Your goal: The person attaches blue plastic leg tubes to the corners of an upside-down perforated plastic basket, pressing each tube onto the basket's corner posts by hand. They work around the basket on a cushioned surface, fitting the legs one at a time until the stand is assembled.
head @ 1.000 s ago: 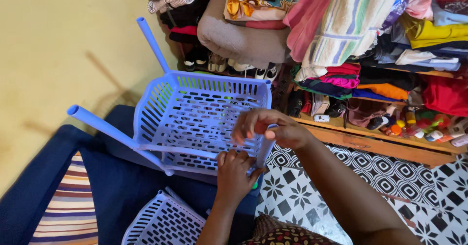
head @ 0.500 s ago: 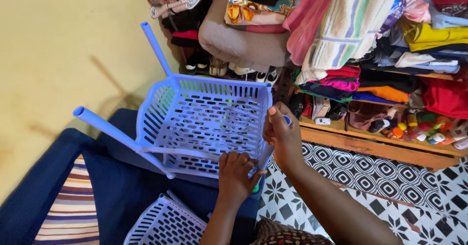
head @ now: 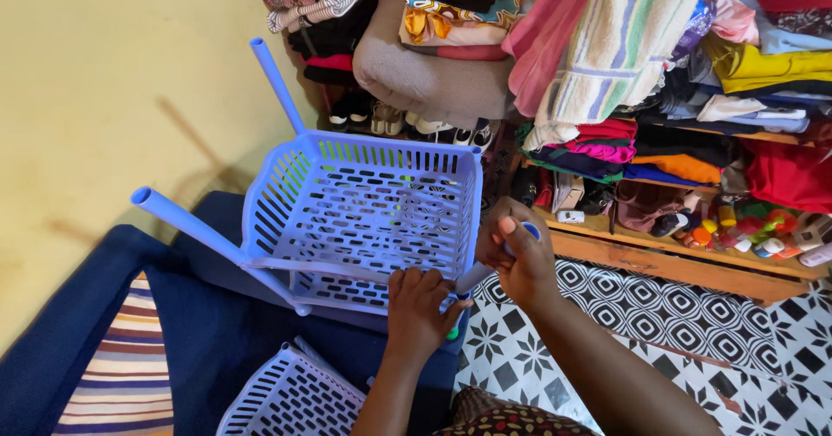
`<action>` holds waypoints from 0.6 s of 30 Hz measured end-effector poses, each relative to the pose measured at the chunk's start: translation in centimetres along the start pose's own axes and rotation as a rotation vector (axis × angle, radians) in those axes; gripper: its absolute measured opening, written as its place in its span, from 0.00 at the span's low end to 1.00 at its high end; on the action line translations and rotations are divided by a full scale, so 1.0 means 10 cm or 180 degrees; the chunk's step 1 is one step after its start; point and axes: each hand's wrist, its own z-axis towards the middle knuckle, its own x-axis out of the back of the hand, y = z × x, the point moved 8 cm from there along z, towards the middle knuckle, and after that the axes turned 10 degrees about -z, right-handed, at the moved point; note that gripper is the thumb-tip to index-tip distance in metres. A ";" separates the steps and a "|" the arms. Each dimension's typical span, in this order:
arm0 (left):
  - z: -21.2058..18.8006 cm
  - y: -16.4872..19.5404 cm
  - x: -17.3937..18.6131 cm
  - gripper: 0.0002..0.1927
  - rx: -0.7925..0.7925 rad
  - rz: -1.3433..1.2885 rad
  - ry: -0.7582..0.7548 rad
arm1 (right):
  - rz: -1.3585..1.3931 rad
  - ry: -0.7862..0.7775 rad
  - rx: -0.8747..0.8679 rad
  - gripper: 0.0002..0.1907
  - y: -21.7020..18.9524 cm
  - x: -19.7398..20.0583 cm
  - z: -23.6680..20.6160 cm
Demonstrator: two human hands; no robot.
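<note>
A light blue perforated plastic basket tray [head: 364,215] lies tilted on a dark blue cushion, with two blue tube legs [head: 204,232] sticking out at its left and top. My left hand [head: 418,310] rests on the tray's near right corner, fingers curled over the rim. My right hand [head: 518,258] is closed around another blue tube [head: 485,267] that slants down to that same corner. A second light blue perforated tray [head: 290,397] lies below, near my left forearm.
A wooden shelf [head: 685,258] at the right holds folded clothes, small toys and bottles. Piled fabrics and shoes [head: 407,124] sit behind the tray. A striped cloth [head: 121,375] lies on the blue cushion [head: 78,315]. Patterned black-and-white floor [head: 693,332] shows at lower right.
My right hand has moved from above the tray's corner to the right and lower, now gripping the tube at an angle. My left hand stays at the corner.
</note>
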 end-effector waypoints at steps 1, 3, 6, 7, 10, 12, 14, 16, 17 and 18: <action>0.01 0.00 0.00 0.18 0.0036 0.0004 -0.0044 | 0.0041 -0.0022 -0.0043 0.24 0.03 0.03 -0.01; 0.02 -0.01 -0.01 0.17 0.0117 -0.0005 -0.0107 | 0.0119 -0.0075 -0.0121 0.24 0.08 0.07 -0.04; 0.04 -0.02 0.00 0.17 0.0200 -0.0064 -0.0129 | 0.0229 -0.0447 -0.0160 0.25 0.11 0.05 -0.12; 0.04 -0.01 0.01 0.17 0.0169 -0.0082 -0.0085 | 0.0192 -0.0488 -0.0118 0.25 0.10 0.05 -0.14; 0.03 -0.02 0.00 0.16 0.0195 -0.0079 -0.0093 | 0.0092 -0.0535 -0.0127 0.25 0.11 0.06 -0.14; 0.00 -0.03 -0.01 0.16 0.0205 -0.0074 -0.0108 | 0.0017 -0.0473 -0.0260 0.24 0.16 0.06 -0.12; -0.01 -0.03 -0.01 0.16 0.0171 -0.0078 -0.0081 | -0.0027 0.0075 -0.0176 0.24 0.19 0.14 -0.09; -0.01 -0.06 -0.06 0.17 0.0228 -0.0050 -0.0171 | -0.0136 0.0643 0.0055 0.24 0.20 0.20 -0.11; -0.01 -0.08 -0.08 0.17 0.0251 -0.0036 -0.0220 | -0.0220 0.0945 0.0243 0.24 0.18 0.22 -0.17; -0.01 -0.10 -0.12 0.17 0.0306 0.0001 -0.0322 | -0.0307 0.1241 0.0443 0.24 0.14 0.24 -0.24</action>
